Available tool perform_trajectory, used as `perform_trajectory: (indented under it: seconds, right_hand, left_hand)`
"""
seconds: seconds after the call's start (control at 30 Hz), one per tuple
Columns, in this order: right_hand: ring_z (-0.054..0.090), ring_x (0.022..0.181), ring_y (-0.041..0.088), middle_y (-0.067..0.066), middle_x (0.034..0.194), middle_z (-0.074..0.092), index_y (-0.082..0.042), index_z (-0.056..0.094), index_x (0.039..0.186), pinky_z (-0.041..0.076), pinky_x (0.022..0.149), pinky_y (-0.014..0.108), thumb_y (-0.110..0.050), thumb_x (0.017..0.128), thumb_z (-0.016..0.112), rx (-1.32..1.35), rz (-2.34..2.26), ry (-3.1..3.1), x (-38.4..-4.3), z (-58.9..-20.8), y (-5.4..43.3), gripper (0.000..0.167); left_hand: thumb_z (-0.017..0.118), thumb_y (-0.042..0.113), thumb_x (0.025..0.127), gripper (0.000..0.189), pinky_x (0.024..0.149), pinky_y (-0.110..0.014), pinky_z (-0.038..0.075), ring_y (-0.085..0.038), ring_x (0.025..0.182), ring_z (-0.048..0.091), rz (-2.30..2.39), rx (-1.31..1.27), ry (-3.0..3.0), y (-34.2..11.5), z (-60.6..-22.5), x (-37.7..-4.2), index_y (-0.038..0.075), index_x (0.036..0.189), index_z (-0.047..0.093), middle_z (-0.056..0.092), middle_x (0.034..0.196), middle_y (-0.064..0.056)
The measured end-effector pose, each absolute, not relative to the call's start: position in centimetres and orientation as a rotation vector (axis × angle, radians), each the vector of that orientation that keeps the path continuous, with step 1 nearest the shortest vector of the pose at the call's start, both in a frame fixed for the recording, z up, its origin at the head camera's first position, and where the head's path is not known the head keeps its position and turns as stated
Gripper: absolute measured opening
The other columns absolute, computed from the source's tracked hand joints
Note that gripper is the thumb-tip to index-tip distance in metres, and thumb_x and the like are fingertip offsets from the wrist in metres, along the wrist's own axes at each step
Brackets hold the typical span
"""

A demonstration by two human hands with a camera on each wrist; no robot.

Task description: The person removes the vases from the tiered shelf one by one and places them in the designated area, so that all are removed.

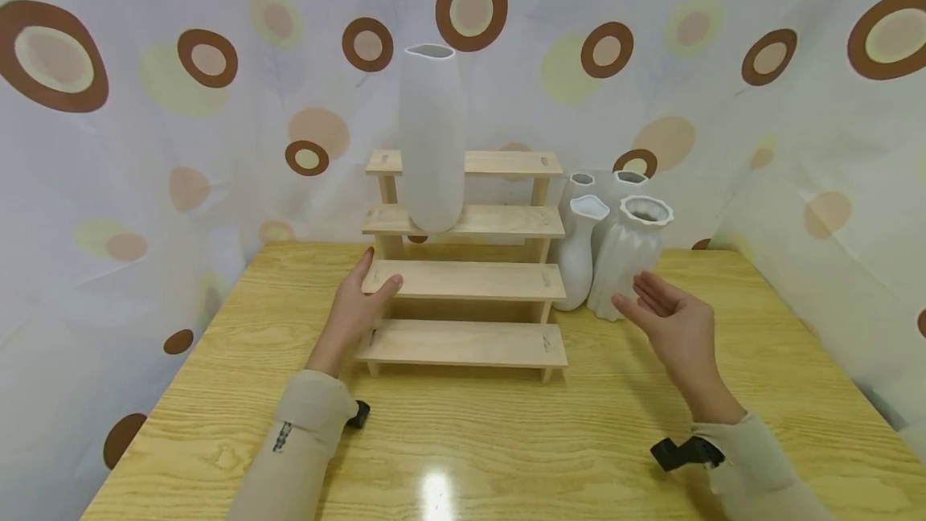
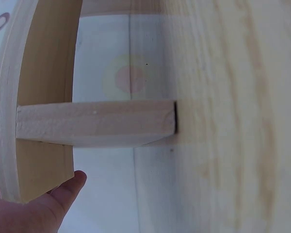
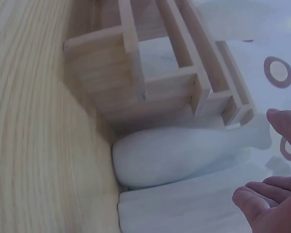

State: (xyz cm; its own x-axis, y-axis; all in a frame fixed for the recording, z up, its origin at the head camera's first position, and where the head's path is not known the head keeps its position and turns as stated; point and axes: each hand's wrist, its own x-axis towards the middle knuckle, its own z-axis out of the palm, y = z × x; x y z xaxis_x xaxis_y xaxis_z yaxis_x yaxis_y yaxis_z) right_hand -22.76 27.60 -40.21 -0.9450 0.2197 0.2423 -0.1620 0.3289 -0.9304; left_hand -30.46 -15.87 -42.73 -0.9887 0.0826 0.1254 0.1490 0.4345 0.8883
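A light wooden tiered stand [image 1: 470,280] stands on the table, its steps rising toward the back. My left hand [image 1: 359,300] grips the left end of its second step from the bottom, thumb on top; the left wrist view shows fingers [image 2: 70,189] around the board's end. On an upper step a tall white vase [image 1: 432,135] stands upright. My right hand [image 1: 673,324] holds nothing, fingers extended and thumb apart, in front of a ribbed white vase [image 1: 625,264]. Beside that vase, a narrow-necked white vase [image 1: 575,264] stands close against the stand's right side.
Behind the front pair, two more white vases [image 1: 629,178] are partly hidden. The wood-grain table [image 1: 506,441] reaches back to a hanging patterned cloth [image 1: 239,119]. Black wrist straps [image 1: 683,453] show at both sleeves.
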Motion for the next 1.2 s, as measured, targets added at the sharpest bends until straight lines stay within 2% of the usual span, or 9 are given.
perform_trajectory:
  seconds: [0.27,0.6,0.9,1.2]
  right_hand:
    - [0.058,0.122,0.021,0.025,0.14,0.051,0.005,0.047,0.143,0.049,0.087,0.015,-0.024,0.087,0.079,-0.004,1.689,-2.238,-22.1,-39.3,26.4,0.071]
    - [0.062,0.111,0.006,0.028,0.136,0.054,0.009,0.048,0.141,0.049,0.088,0.017,-0.014,0.085,0.08,0.071,1.745,-2.168,-21.6,-38.6,25.1,0.068]
    - [0.062,0.112,0.007,0.019,0.132,0.06,0.008,0.051,0.139,0.049,0.089,0.019,-0.011,0.084,0.081,0.177,1.738,-2.151,-21.8,-37.7,23.3,0.065]
    - [0.06,0.117,0.013,0.022,0.135,0.057,0.005,0.051,0.14,0.048,0.093,0.022,-0.012,0.084,0.081,0.207,1.752,-2.155,-22.4,-36.8,21.8,0.065]
  left_hand:
    - [0.058,0.061,0.092,0.092,0.119,-0.047,0.017,-0.023,0.149,0.01,-1.624,-0.203,-2.607,-15.9,-42.9,-30.5,0.018,0.16,0.013,0.013,0.163,0.0]
    - [0.059,0.059,0.093,0.092,0.119,-0.048,0.017,-0.025,0.149,0.01,-1.624,-0.199,-2.612,-15.9,-42.9,-30.5,0.018,0.16,0.013,0.013,0.163,-0.001]
    - [0.06,0.059,0.093,0.092,0.119,-0.048,0.016,-0.025,0.149,0.01,-1.642,-0.204,-2.596,-15.9,-42.7,-30.5,0.016,0.16,0.013,0.014,0.163,-0.002]
    - [0.059,0.06,0.092,0.092,0.119,-0.048,0.016,-0.023,0.149,0.009,-1.661,-0.21,-2.594,-16.0,-43.0,-30.5,0.018,0.16,0.013,0.013,0.163,0.0]
